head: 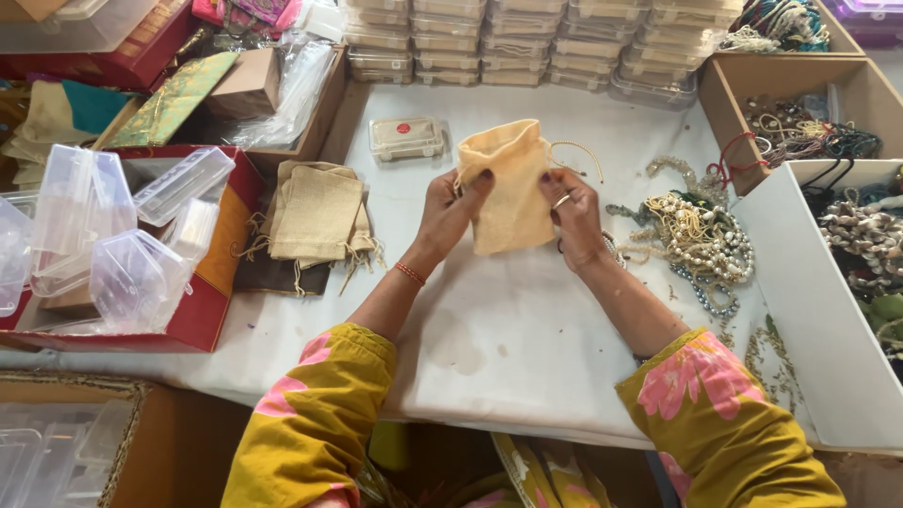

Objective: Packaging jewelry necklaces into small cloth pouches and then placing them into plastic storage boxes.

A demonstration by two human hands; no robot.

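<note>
A pale pouch [508, 188] was held above the tabletop [527, 329] at the middle, pinched at its left edge by the left hand [450, 214] and at its right edge by the right hand [570, 218], fingers clenched on the cloth, so it hung flat. Spare pouches [318, 214] lay stacked left, beads [701, 246] heaped right, within reach.

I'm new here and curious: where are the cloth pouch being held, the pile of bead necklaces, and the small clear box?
cloth pouch [509, 202]: head view, middle of its front.
bead necklaces [701, 243]: head view, centre of pile.
small clear box [405, 137]: head view, lid.
</note>
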